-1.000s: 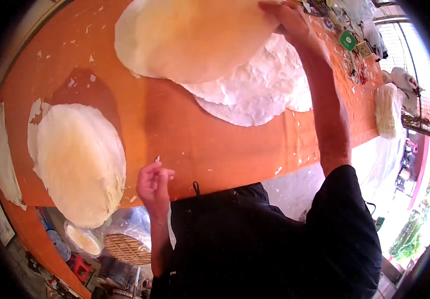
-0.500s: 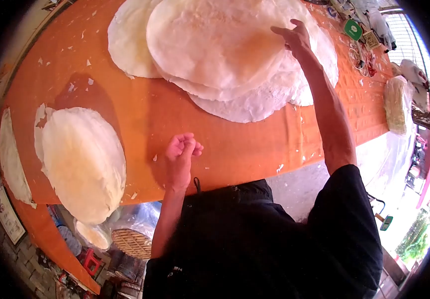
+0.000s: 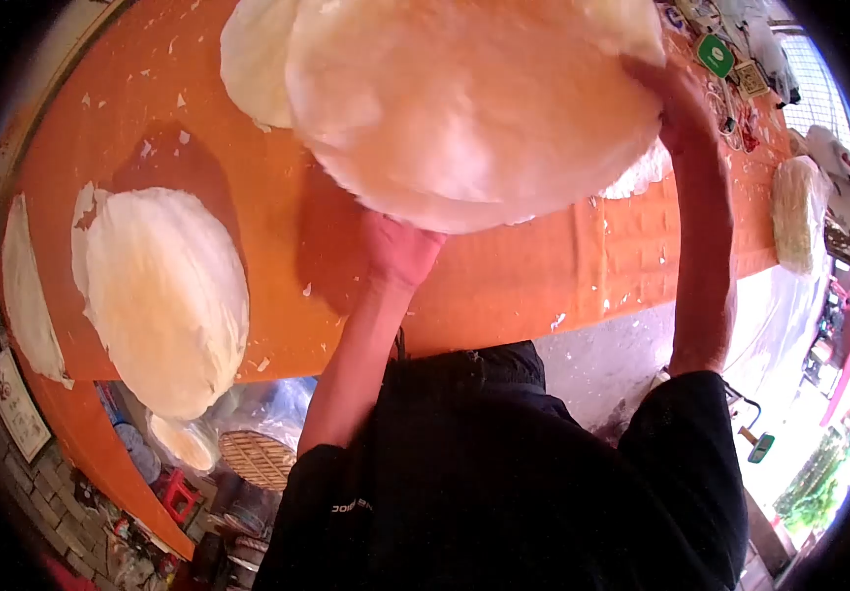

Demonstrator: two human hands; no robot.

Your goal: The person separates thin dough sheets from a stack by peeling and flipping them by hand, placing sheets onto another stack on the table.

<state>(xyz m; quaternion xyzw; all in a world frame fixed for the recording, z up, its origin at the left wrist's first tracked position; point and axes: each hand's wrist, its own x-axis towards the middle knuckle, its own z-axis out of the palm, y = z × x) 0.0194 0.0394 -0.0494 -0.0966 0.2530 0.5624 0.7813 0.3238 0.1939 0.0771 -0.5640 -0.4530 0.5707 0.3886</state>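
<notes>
A large, thin, round flatbread-like sheet [image 3: 474, 118] is raised off the table and fills the upper middle of the head view. My right hand [image 3: 676, 103] grips its right edge, with the fingers partly over the rim. Under the near edge is my left hand [image 3: 403, 246], palm up, holding the sheet from below; its fingers are hidden. Another pale sheet [image 3: 253, 64] shows behind at the left, and part of a sheet [image 3: 642, 175] shows below the right side. A separate pile of pale oval sheets [image 3: 164, 295] lies at the left, overhanging the table's near edge.
Pale scraps dot the orange tabletop [image 3: 504, 286]. A folded sheet [image 3: 31, 295] lies at the far left. At the right are a green tag [image 3: 715, 55], cords and a plastic-wrapped bundle [image 3: 799, 217]. Below the table stand a woven basket [image 3: 256, 458] and a red stool [image 3: 179, 495].
My right hand has taken hold of the top sheet's right edge, and the sheet has lifted toward me. My left hand has moved up and right from beside the stack to beneath its near edge.
</notes>
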